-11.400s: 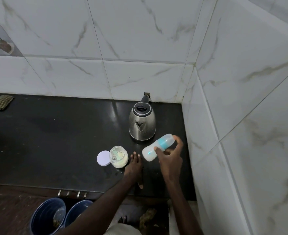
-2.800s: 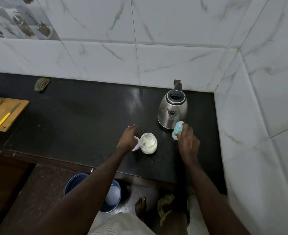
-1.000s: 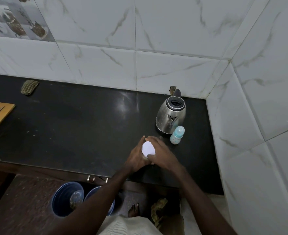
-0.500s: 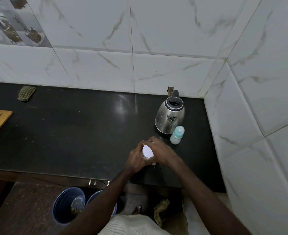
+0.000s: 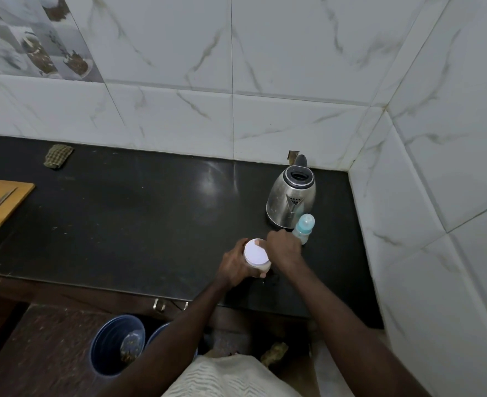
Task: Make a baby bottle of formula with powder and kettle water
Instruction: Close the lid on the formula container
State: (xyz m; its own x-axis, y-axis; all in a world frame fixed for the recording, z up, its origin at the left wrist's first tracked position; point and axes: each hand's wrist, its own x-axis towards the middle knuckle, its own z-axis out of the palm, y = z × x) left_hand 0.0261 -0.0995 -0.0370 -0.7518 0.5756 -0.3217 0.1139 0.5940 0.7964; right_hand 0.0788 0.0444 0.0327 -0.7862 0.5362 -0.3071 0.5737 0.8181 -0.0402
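Two hands worked at the near edge of the tabletop (image 5: 122,224); my left hand (image 5: 232,265) was wrapped around the powder jar (image 5: 258,267), its white lid (image 5: 255,253) on top; my right hand (image 5: 284,247) was against the lid's rim, though I could not tell whether that grip was clenched on it or loose; just beyond stood the baby bottle (image 5: 303,228), capped and upright, touching or nearly touching the kettle (image 5: 292,200) behind it; judging by this, mixing looked done and only closing the jar remained; no label or writing was readable.
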